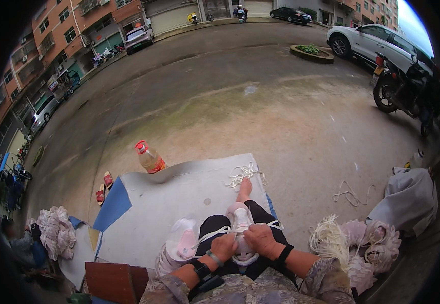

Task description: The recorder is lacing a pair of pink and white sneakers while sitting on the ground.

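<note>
A pink and white shoe upper (240,217) lies on my lap between my dark-trousered legs. Over it, my left hand (224,247) is closed on a white shoelace (211,236) that trails off to the left. My right hand (261,239), also closed, grips lace at the upper's right side, and a loose end sticks out beyond it. The fingertips are too small to make out exactly. Beside my left thigh stand more pale uppers (183,243), stacked together. To my right a thick bundle of white laces (328,237) sits against a heap of pink uppers (374,248).
A pale sheet (179,195) lies under my legs, with loose laces (240,175) near my bare foot. Past its far edge stand a red-capped bottle (150,158) and red sandals (104,187). Another person (20,243) sits far left by a heap of uppers (55,233). A motorcycle (407,91) is parked right.
</note>
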Tool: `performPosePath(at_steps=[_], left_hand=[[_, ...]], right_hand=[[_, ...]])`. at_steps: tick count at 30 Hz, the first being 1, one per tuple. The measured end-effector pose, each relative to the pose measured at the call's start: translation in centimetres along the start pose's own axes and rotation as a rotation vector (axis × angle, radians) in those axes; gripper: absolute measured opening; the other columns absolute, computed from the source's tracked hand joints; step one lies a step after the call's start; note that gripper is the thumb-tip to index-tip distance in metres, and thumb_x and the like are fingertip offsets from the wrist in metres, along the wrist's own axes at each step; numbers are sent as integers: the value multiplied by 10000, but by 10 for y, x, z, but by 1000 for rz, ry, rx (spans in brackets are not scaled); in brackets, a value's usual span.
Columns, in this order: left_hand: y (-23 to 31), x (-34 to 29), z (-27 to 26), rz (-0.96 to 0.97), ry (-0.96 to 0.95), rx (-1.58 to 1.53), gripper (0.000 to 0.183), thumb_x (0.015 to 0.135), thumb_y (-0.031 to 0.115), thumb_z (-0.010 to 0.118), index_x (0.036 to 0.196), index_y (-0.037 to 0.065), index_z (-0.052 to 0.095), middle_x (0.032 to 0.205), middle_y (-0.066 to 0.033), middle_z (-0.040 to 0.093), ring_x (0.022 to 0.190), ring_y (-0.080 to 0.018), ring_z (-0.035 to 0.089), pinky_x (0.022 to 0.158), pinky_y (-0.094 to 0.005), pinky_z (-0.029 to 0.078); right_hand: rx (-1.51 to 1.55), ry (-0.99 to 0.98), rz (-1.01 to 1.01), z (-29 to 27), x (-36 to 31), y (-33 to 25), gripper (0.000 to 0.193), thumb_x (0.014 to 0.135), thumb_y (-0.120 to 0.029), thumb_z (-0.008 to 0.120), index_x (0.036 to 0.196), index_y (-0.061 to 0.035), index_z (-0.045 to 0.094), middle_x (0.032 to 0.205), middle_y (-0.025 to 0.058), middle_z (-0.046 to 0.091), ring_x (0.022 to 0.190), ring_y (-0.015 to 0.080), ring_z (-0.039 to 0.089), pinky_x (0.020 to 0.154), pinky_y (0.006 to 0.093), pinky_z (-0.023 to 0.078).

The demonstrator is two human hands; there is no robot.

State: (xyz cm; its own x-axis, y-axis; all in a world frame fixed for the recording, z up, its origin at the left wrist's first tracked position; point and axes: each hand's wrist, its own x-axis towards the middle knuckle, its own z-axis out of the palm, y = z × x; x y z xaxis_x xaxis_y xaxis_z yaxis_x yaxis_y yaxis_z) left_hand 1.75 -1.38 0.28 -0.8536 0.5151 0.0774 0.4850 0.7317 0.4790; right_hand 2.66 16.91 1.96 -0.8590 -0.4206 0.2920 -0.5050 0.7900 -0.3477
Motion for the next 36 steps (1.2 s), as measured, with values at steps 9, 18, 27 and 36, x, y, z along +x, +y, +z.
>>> performPosePath(at_steps=[9,18,27,36], left_hand=[[-4,-11,7,-75,98,-267,154,775,158,519,867,62,595,753,-183,596,720,-365,586,625,-435,463],[-3,1,7,-1,120,-196,215,782,187,580,943,46,560,723,-159,575,685,-335,577,590,-409,455],[-1,-9,-9,-13,-95,-226,227,799,296,562,850,75,577,705,-141,602,670,-332,596,580,-418,467],[-8,1,-25,-111,224,54,183,754,201,617,884,85,561,755,-103,561,693,-305,577,558,-381,453]], right_hand=[[-38,57,-103,47,-1,-11,66,675,-195,582,672,-150,533,645,15,497,638,197,551,528,368,375],[104,173,-228,-23,-15,9,87,651,-122,613,642,-129,527,599,27,436,559,203,483,534,353,331],[366,253,829,-51,-243,98,75,744,-48,612,693,-1,584,600,82,506,548,181,484,525,290,387],[-16,-116,364,-47,-136,77,199,695,-222,681,809,-63,643,801,109,601,745,291,572,657,367,444]])
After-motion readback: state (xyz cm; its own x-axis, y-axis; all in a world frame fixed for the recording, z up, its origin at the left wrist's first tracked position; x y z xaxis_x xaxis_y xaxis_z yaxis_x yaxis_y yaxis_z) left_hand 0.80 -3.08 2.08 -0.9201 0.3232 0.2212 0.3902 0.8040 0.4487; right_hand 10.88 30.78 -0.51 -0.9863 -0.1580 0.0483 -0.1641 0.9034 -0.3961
